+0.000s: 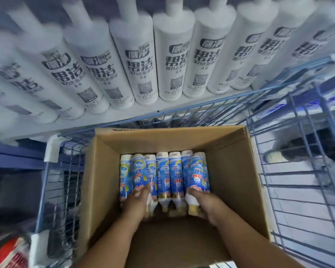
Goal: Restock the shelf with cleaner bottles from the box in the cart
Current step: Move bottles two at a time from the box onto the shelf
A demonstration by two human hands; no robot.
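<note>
Both hands grip blue bottles (163,175) inside cardboard box (238,171) in cart (307,190).

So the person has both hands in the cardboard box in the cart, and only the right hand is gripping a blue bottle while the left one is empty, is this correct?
Not quite. The head view shows the left hand is not empty: it also grips a blue bottle. The rest holds: both hands are in the cardboard box in the cart, and the right hand grips a blue bottle.
</note>
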